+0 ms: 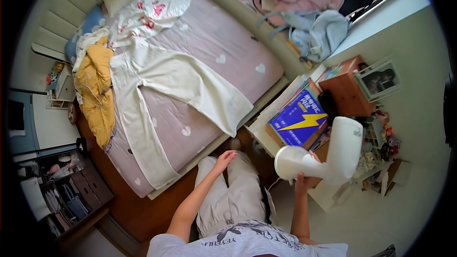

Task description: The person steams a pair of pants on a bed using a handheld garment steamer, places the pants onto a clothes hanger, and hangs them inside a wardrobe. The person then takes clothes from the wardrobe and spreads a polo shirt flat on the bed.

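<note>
My right hand (304, 179) is wrapped around the handle of a white handheld garment steamer (343, 150), held up on the right side. Its round end (289, 163) points left, and part of the grip is hidden by my fingers. My left hand (223, 162) hangs in front of my thighs, fingers loosely bent and apart, with nothing seen in it. Ahead of it, a pair of white trousers (183, 78) lies spread on the bed (228, 69), one leg reaching the near edge and the other toward the right edge.
Beside the trousers lie a yellow jacket (95, 93) and a floral white garment (154, 12). A desk with a purple book (300, 118) and wooden box (347, 85) stands right. A light-blue bag (319, 33) sits beyond the bed. Dark shelves (71, 190) stand left. A cord (273, 183) hangs below the steamer.
</note>
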{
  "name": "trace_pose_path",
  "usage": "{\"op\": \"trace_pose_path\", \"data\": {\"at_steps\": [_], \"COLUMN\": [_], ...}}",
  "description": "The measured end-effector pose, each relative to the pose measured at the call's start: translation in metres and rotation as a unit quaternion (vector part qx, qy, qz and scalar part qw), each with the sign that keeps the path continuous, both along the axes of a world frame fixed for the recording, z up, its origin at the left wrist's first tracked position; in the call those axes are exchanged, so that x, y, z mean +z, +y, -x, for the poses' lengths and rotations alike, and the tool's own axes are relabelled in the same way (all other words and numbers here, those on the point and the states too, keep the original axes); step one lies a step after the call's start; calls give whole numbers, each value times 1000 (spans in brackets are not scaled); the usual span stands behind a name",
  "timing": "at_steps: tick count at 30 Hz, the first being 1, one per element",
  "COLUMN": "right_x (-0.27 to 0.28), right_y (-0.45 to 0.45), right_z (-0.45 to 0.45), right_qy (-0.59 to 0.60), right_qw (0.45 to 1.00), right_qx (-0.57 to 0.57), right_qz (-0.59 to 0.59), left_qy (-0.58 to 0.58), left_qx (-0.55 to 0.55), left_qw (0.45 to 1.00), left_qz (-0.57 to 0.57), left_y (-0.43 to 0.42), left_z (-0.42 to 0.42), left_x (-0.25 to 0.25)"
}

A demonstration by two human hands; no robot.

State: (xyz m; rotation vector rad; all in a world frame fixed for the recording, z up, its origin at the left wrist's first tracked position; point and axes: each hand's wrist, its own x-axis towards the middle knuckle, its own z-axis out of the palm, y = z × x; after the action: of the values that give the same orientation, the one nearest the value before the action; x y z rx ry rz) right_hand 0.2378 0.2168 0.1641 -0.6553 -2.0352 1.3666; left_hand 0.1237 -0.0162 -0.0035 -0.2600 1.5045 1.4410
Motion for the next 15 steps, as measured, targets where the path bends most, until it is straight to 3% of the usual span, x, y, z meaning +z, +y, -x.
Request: {"op": "trace_pose_path", "data": {"at_steps": [1,2,3,4,5,8,10,12,14,15], "right_x": [-7,-25,-85,-54,-56,-70,-73,-84,-29,-32], "right_y": [6,12,37,36,42,50,50,62,48,50], "right_z": [-4,-12,-30,-2,9,45,61,57,57,62], "right_qy": [-38,-82,-200,-244,-232,-38,112,65,-51,-49], "right_qw": [997,987,978,969,972,995,988,989,982,982], "right_qx": [-13,-26,-46,-43,-35,-71,-78,-44,-43,-24], "right_qz": [67,134,40,17,13,-67,71,129,176,179], "left_qy": [10,63,118,129,156,186,207,202,144,118], "left_qx": [3,-12,-26,-20,-33,-50,-74,-61,-48,-39], "left_qw": [1000,995,981,979,971,958,958,962,977,983], "left_qz": [-5,-79,-152,-154,-180,-212,-184,-175,-151,-138], "left_y": [11,21,30,41,52,78,81,70,47,35], "left_z": [10,15,19,21,24,24,22,17,15,12], "left_x": [36,66,83,94,103,109,116,113,117,110]}}
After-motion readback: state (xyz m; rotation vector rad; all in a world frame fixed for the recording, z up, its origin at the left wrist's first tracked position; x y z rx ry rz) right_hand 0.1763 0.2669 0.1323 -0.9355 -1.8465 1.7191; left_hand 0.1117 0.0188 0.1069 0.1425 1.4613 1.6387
